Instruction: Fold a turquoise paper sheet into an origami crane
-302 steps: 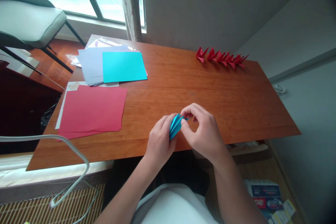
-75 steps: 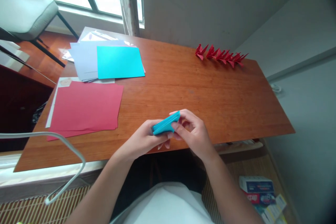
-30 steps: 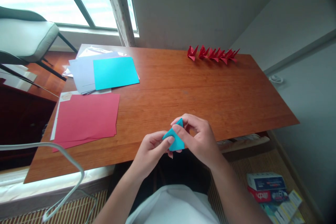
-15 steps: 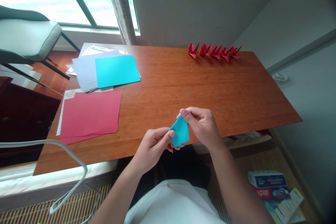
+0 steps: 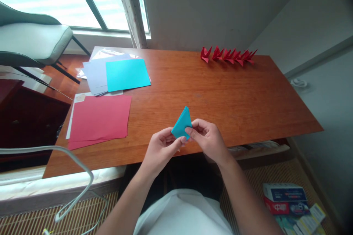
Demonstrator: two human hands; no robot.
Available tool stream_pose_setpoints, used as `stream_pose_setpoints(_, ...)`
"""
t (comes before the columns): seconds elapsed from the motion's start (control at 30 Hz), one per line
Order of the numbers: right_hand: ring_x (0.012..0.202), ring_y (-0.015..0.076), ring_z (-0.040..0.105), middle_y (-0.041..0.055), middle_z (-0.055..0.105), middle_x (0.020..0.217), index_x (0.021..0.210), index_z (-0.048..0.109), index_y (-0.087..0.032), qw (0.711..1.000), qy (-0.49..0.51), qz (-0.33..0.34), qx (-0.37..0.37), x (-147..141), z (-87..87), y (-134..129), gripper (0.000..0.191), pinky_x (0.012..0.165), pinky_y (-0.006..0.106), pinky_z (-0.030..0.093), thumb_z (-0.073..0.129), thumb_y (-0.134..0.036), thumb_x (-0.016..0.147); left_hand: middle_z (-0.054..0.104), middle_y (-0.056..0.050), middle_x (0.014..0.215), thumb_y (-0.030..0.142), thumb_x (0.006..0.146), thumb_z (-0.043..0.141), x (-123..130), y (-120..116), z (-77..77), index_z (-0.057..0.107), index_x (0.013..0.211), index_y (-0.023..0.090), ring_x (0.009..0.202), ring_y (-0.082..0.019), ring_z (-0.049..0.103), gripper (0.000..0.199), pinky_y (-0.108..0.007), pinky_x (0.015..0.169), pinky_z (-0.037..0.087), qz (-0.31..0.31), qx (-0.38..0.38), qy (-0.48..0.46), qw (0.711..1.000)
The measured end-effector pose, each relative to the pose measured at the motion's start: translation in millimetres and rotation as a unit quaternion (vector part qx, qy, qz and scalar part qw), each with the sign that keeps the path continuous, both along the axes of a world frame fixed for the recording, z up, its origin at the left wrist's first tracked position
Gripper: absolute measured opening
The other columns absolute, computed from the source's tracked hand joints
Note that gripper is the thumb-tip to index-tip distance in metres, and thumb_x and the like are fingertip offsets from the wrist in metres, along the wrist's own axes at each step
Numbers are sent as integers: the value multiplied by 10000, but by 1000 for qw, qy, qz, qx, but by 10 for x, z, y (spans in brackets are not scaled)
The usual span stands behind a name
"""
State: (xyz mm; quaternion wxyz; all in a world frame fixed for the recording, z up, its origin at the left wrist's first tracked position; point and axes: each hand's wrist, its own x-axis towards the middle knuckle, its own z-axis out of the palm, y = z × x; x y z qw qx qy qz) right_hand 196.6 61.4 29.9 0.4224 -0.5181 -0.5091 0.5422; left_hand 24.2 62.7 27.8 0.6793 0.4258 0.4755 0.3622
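Note:
A small folded piece of blue paper (image 5: pixel 182 123), layered and kite-shaped, is held up over the table's front edge with its point away from me. My left hand (image 5: pixel 162 147) pinches its lower left part, thumb along the bottom. On the lower right edge, my right hand (image 5: pixel 206 137) grips it between thumb and fingers. The fingertips behind the paper are partly hidden. Both hands are closed on this one piece.
Red folded paper cranes (image 5: pixel 228 55) stand in a row at the wooden table's (image 5: pixel 234 99) far edge. On the left lie red sheets (image 5: pixel 100 117), a blue sheet (image 5: pixel 128 74) and pale sheets (image 5: pixel 95 77). A white tube (image 5: pixel 74 158) curves at front left; boxes (image 5: pixel 286 194) sit lower right.
The folded blue paper has turned so its point faces away from me. My right hand has shifted from its top down to its lower right edge. The view has shifted slightly.

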Motion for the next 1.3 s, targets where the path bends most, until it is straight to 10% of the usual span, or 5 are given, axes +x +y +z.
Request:
stream_pose_setpoints(0.77, 859, 187, 622, 24, 667, 904, 896, 743, -227, 996, 22, 43, 72, 19, 9, -45, 76, 761, 315, 486, 730, -302, 898, 716, -31, 788, 317, 874, 719, -112, 1, -51, 767, 849, 159, 780, -182, 634, 168, -266, 753, 500, -47, 146, 69, 986)
stream_pose_setpoints(1.3, 829, 161, 593, 14, 634, 885, 933, 749, -219, 997, 64, 35, 35, -31, 5, -72, 107, 747, 285, 479, 712, -316, 909, 698, -20, 732, 289, 799, 801, -19, -49, -59, 752, 797, 129, 702, -126, 601, 167, -211, 669, 484, 1, 20, -60, 998)
